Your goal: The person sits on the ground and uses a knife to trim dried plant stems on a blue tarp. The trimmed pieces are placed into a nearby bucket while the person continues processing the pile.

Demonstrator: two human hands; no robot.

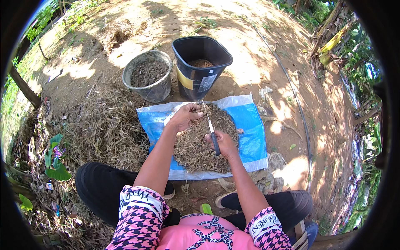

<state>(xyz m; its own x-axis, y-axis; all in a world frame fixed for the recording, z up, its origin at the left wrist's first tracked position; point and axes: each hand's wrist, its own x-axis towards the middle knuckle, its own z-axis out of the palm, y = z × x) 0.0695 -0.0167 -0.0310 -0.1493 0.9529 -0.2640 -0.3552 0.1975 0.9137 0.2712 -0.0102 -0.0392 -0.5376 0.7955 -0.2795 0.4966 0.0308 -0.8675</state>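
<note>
My right hand [224,144] grips a slim metal-bladed cutting tool [212,128] by its dark ribbed handle. Its narrow blade points away from me, and whether it is a knife or shears is hard to tell. Just left of the blade tip, my left hand [184,117] has its fingers curled around a few strands of dry straw [203,111]. Both hands are above a heap of chopped dry straw [200,153]. The heap lies on a blue and white woven plastic sheet [247,125] spread on the ground in front of my feet.
Beyond the sheet stand a worn round bucket [150,92] of soil and a black plastic bin [195,84] with brown material inside. Uncut dry grass [115,134] is piled at left. A dark hose [292,82] runs along the ground at right. My knees flank the sheet's near edge.
</note>
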